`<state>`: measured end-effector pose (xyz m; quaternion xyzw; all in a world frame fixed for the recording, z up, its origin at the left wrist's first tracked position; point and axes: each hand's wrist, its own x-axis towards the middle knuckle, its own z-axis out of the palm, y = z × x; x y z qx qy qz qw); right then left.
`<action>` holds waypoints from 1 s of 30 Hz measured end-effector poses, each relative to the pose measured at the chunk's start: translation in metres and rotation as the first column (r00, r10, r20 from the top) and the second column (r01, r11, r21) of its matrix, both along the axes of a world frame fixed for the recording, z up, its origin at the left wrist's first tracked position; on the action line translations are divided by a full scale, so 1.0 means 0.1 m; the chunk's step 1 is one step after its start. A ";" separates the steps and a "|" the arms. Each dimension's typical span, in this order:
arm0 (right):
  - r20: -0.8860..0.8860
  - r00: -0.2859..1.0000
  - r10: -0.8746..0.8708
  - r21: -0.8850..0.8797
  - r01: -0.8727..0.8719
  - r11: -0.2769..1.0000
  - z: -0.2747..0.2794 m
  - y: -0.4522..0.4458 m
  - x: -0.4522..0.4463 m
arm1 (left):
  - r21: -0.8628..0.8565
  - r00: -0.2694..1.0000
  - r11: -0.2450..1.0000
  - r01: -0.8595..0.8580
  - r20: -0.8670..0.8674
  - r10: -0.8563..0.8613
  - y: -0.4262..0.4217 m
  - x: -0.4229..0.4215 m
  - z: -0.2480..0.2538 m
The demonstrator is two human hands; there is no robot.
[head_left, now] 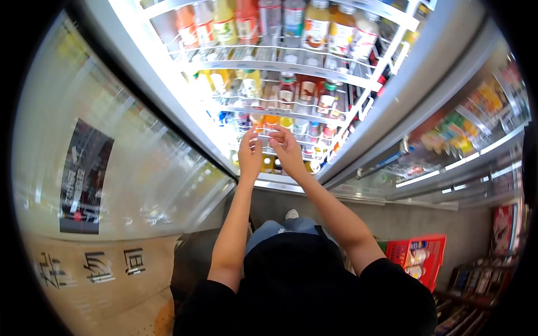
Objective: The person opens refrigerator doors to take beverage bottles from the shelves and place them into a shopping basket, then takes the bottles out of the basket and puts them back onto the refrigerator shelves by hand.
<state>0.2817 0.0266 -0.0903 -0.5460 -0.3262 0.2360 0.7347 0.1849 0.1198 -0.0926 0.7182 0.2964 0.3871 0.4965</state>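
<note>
Both arms reach forward into a lit drinks fridge. My left hand is raised in front of a lower shelf, its fingers a little bent and apart, with nothing seen in it. Close by on its right, my right hand is also open, thumb and fingers loosely curved, holding nothing that shows. A gap lies between the two hands. Just beyond the fingertips stands an orange bottle in a row of small bottles. One shelf higher are a dark red bottle and a yellow bottle. Whether any fingertip touches the shelf, I cannot tell.
An open glass door with a dark sticker fills the left side. On the top shelf stand several bottles, one of them a juice bottle. At right are a closed fridge door and, on the floor, a red basket containing goods.
</note>
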 end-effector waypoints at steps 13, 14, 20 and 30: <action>-0.054 0.861 -0.505 0.056 0.508 0.860 0.00 -2.28 -0.63 | -0.184 0.854 0.838 0.514 0.204 -0.479 -1.92 -0.12 -0.01; -0.076 0.829 -0.554 0.051 0.558 0.828 -0.03 -2.45 -0.71 | -0.206 0.832 0.807 0.553 0.184 -0.523 -2.07 -0.13 -0.02; -0.105 0.707 -0.700 -0.059 0.698 0.714 -0.13 -3.60 -1.25 | -0.223 0.679 0.645 0.731 0.145 -0.719 -3.12 -0.47 0.03; -0.152 0.507 -0.848 -0.077 0.849 0.522 -0.14 -4.83 -1.52 | -0.321 0.549 0.490 0.810 0.123 -0.827 -4.03 -0.58 -0.21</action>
